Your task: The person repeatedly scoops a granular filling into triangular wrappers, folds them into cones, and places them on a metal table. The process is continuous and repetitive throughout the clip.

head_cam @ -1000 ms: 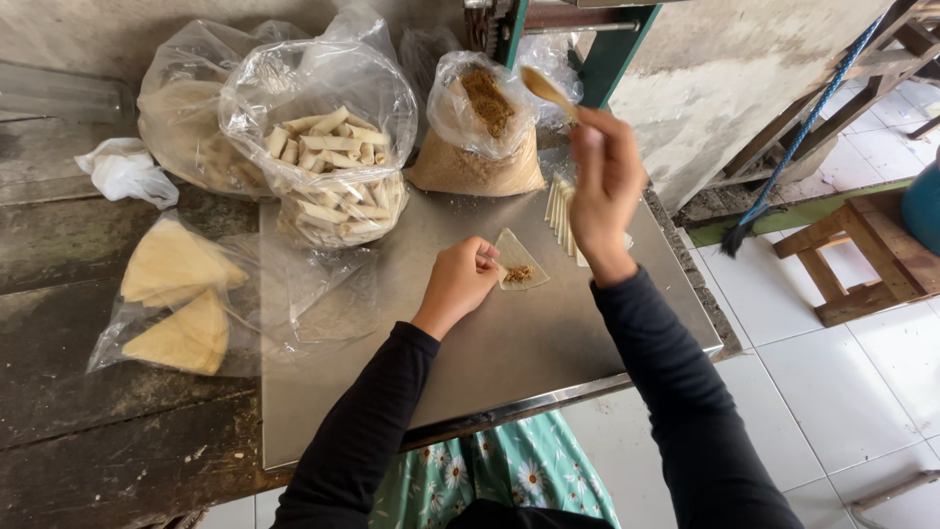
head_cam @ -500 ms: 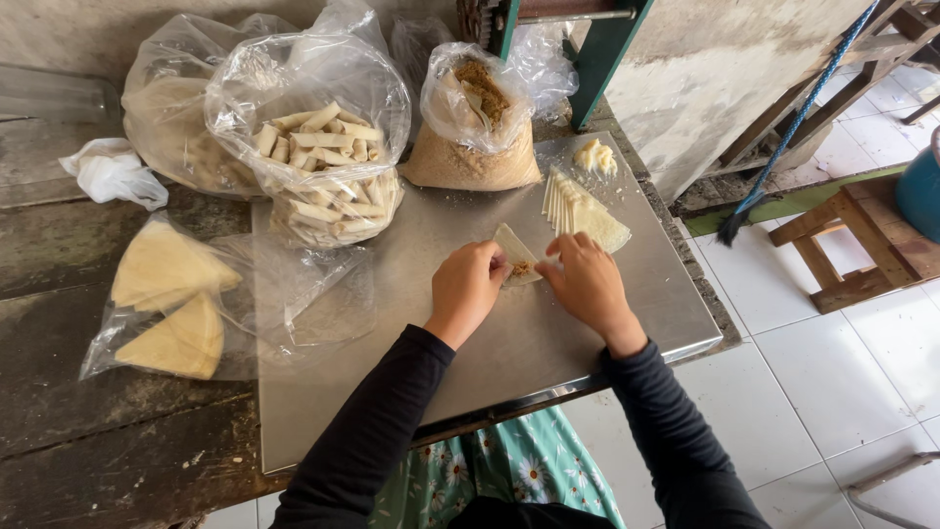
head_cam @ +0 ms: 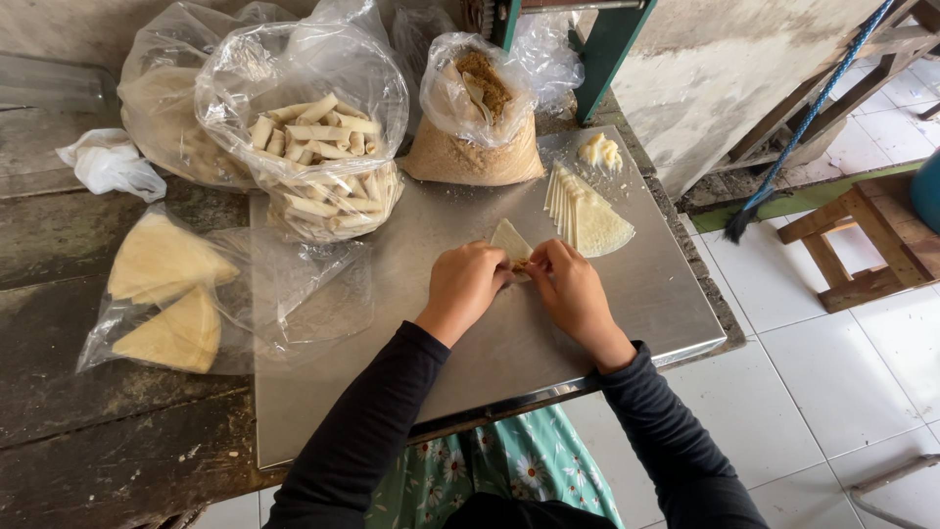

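A thin, pale triangular wrapper lies on the steel sheet with brown filling at its near edge. My left hand and my right hand meet over that near edge, fingertips pinching and folding the wrapper. Just right of them sits a fanned stack of wrappers. A small lump of paste rests behind the stack. An open bag of brown crumbly filling stands behind the hands.
A clear bag of rolled pastries stands at the back left, another bag behind it. A bag of wrapper wedges lies on the dark wooden table. A wooden stool and broom stand on the tiled floor.
My right hand came down from the filling bag to the wrapper and joined my left hand on it. The camera view shifted slightly lower.
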